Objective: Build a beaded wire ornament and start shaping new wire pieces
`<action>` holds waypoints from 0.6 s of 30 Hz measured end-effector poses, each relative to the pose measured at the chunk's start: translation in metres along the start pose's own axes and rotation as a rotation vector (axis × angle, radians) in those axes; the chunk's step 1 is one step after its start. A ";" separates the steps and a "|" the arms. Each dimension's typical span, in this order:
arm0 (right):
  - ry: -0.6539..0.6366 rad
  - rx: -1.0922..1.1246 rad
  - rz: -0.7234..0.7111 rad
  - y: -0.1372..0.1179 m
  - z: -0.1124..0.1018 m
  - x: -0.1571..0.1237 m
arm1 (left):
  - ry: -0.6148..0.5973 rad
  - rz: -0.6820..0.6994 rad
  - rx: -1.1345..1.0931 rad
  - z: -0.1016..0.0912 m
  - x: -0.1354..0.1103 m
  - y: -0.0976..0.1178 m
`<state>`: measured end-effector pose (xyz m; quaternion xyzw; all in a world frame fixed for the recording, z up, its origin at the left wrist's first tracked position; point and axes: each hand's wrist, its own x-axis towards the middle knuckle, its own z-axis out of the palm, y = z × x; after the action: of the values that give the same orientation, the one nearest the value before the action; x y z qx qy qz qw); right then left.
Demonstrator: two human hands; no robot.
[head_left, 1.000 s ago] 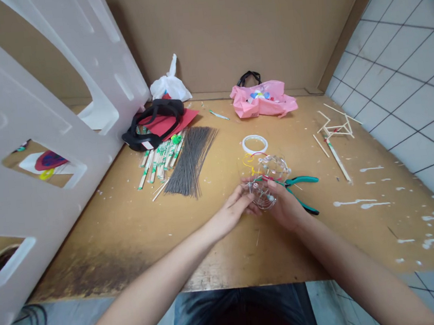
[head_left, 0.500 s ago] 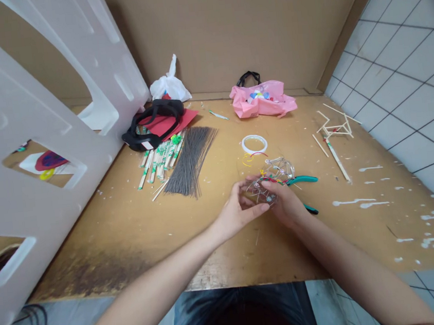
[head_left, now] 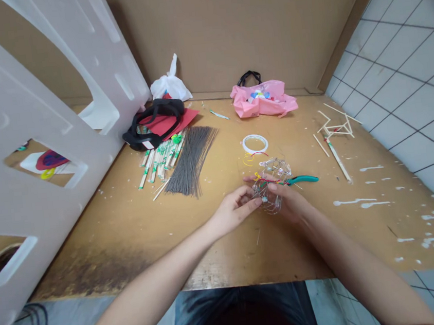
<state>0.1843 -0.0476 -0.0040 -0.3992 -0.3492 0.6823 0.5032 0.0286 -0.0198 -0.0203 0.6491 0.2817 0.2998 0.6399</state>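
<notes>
Between my hands is a tangled wire figure [head_left: 271, 206] of thin silvery loops with small beads and red and yellow bits. My left hand [head_left: 234, 210] pinches its left side between thumb and fingers. On the other side my right hand [head_left: 288, 199] is closed around it, its fingers partly hidden behind the wire. Pliers with a teal handle [head_left: 304, 179] lie just right of the figure; my right hand covers part of them. Beyond the hands, a white tape roll [head_left: 255, 144] lies flat, with short yellow and red wire pieces [head_left: 248, 159] beside it.
Left of centre lies a bundle of grey wires [head_left: 189, 163] next to wrapped chopsticks [head_left: 158, 158] and a black strap headset [head_left: 154, 122]. A pink bag [head_left: 263, 98] and a white bag [head_left: 170, 87] sit at the back. At right is a stick frame [head_left: 337, 128]. A white plastic panel [head_left: 51, 97] stands left.
The wire figure has been turned and tipped in my hands, so its lower loops now show. My left hand has shifted slightly left, and my right hand now covers the lower teal plier handle.
</notes>
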 end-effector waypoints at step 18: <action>0.217 -1.170 -0.411 0.008 -0.002 -0.001 | 0.030 0.378 0.423 0.001 -0.012 0.015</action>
<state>0.1829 -0.0500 -0.0114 -0.5999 -0.6814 0.2234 0.3550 0.0206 -0.0298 -0.0057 0.8049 0.2214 0.3577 0.4186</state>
